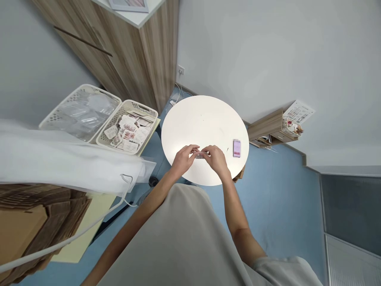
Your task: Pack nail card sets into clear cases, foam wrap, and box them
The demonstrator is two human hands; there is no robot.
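Observation:
My left hand point(183, 159) and my right hand point(216, 159) meet over the near half of a round white table point(205, 115). Between their fingertips is a small, clear plastic packet point(199, 155), pinched at both ends. The fingers partly cover it, and its contents are too small to make out. To the right of my right hand, a phone point(236, 148) with a pinkish lit screen lies on the tabletop. A tiny dark scrap point(228, 149) lies between that hand and the phone.
On the left, one white basket point(102, 141) holds small printed packets, and another point(49, 121) holds clear plastic boxes. Nearer are a white plastic roll point(68, 155) and folded cardboard point(24, 226). A wooden cabinet point(149, 59) stands behind; a low shelf point(266, 123) stands right of the table.

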